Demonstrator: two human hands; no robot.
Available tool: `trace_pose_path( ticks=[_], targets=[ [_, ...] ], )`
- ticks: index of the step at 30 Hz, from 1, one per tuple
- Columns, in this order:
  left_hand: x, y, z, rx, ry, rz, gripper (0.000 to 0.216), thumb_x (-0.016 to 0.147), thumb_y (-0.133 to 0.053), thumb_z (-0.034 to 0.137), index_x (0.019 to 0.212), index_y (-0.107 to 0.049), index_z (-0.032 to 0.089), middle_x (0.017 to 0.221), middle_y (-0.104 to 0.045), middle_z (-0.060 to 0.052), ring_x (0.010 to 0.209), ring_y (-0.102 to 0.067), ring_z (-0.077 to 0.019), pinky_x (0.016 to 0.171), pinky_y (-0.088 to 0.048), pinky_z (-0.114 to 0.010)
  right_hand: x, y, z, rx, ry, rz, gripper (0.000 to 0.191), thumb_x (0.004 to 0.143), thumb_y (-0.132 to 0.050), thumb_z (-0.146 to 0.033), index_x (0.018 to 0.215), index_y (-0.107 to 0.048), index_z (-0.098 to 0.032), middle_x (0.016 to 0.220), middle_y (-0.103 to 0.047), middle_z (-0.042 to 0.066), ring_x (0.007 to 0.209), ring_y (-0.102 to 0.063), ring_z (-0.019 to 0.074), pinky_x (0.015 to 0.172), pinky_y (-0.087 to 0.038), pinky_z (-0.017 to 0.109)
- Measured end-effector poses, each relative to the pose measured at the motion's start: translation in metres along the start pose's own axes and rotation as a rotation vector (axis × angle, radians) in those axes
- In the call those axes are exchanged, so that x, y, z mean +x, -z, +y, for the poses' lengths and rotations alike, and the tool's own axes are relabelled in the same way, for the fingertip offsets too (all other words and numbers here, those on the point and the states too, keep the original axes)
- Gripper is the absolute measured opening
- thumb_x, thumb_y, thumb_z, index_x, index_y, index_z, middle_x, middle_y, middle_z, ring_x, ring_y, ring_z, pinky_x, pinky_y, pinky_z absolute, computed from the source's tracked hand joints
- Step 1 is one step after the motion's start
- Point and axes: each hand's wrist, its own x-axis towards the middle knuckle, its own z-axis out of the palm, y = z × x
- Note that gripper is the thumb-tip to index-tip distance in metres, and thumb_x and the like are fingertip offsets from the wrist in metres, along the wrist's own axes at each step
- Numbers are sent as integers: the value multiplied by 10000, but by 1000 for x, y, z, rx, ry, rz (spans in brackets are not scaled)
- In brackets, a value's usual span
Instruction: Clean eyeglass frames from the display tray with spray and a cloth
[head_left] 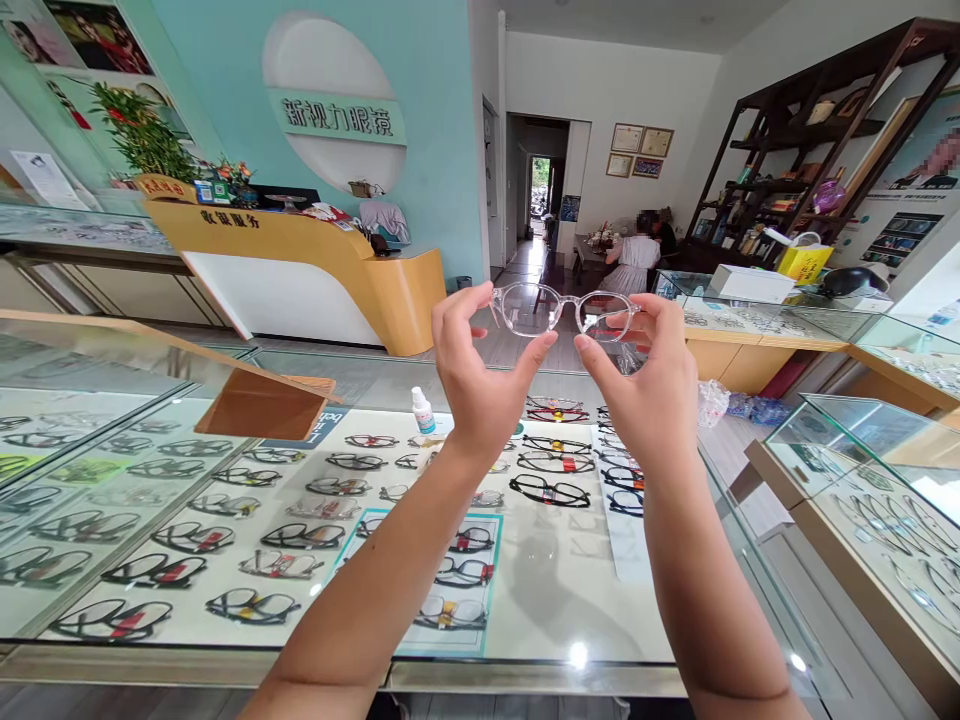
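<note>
Held up in the air before me is a pair of clear-framed eyeglasses [568,301], its lenses level and side by side. My left hand [480,350] grips the left side of the frame, thumb below the lens and fingers at the hinge. On the opposite side my right hand [645,350] pinches the frame the same way. Below them a glass display counter [540,570] holds several rows of eyeglasses. A small white spray bottle [423,412] stands on the glass, left of my left forearm.
A brown tilted board or box [259,403] rests on the counter at left. Another glass display case [877,500] stands to the right. Farther back are a yellow-and-white cashier desk [300,265], a seated person [636,262] and dark shelves [787,150].
</note>
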Motion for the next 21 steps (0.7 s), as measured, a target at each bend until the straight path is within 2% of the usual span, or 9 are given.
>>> trace_pose_path(
  ticks=[5,11,16,21],
  targets=[
    [0,1,2,-10,-44,27,718,851,-891,564,1414,-560,266,1348,-643,-114,1262,-653,-295,939,-575,-425,1,1,1,-33,-31,-27,525,926,-760,-522,1363,-569,-304,1219,-768,88,1073,-729,309,958,-555,541],
    [2,2,6,-17,-9,30,713,827,-910,564,1383,-575,269,1316,-647,-116,1217,-654,-294,921,-568,-430,2,1,2,-83,-20,-16,519,929,-755,-552,1352,-607,-289,1291,-711,111,1074,-709,298,948,-550,520],
    [3,2,10,-14,9,53,658,810,-931,538,1318,-613,265,1256,-668,-101,1102,-666,-257,869,-568,-411,1,0,3,-83,-22,-16,475,939,-741,-583,1299,-630,-293,1254,-707,102,1048,-697,288,920,-547,501],
    [3,2,11,-19,47,51,658,785,-945,544,1290,-629,265,1244,-675,-92,1083,-670,-251,875,-568,-413,1,0,2,-80,-28,-22,460,944,-726,-589,1281,-626,-292,1230,-696,93,1045,-682,283,909,-542,491]
  ],
)
